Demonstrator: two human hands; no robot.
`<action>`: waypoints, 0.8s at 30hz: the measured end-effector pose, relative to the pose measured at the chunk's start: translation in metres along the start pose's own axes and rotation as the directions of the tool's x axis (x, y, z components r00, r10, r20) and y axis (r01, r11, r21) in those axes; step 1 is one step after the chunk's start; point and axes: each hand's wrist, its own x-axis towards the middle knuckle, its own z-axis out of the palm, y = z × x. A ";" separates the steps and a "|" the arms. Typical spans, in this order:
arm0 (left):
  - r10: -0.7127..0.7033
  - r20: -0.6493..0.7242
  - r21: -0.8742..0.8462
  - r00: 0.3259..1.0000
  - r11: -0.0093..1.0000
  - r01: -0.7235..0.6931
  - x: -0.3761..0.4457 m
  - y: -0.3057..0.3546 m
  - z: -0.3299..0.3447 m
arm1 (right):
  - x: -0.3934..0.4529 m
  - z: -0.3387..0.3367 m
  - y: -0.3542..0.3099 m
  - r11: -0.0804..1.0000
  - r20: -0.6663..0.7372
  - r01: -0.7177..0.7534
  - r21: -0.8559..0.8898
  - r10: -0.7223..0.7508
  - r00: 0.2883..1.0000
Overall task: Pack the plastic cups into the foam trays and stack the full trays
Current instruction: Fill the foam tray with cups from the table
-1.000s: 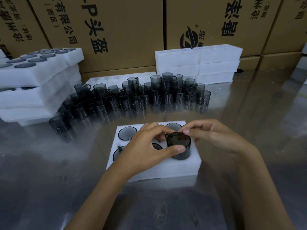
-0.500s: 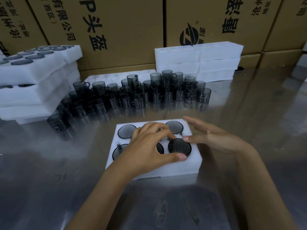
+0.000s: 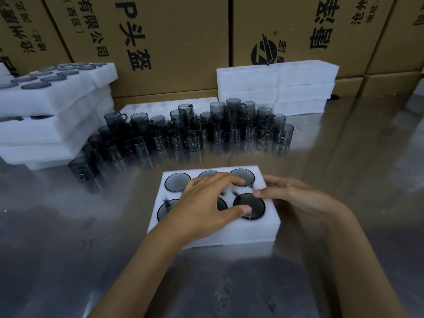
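Cups seated – tray full, ready to stack

Cup (image 3: 249, 205) sits flush in foam tray (image 3: 215, 236), front-right pocket. Left hand (image 3: 206, 203) rests fingers spread over the cups; right hand (image 3: 296, 196) lies flat at the tray's edge. Next, likely – lift onto filled stack (image 3: 46, 106).

- A white foam tray (image 3: 229, 232) is lying flat on the shiny table, and dark smoky cups are sitting in all six of its holes.
- The near right cup (image 3: 251, 204) is sitting deep in its hole.
- Loose grey transparent cups (image 3: 195, 131) are standing crowded behind.
- Full trays (image 3: 52, 104) are lying stacked at far left.
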 end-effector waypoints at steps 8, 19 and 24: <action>-0.004 -0.041 0.052 0.999 0.999 0.006 0.001 0.001 -0.001 | 0.006 0.005 0.002 0.994 -0.024 0.057 0.093 -0.055 0.998; 0.097 0.029 0.313 0.995 0.944 -0.101 -0.006 0.018 0.006 | 0.028 0.056 0.003 0.884 0.020 0.038 0.466 -0.054 0.998; -0.445 0.111 0.478 0.889 0.808 0.345 -0.006 0.001 -0.018 | 0.034 0.054 0.009 0.877 -0.140 0.038 0.479 0.033 0.990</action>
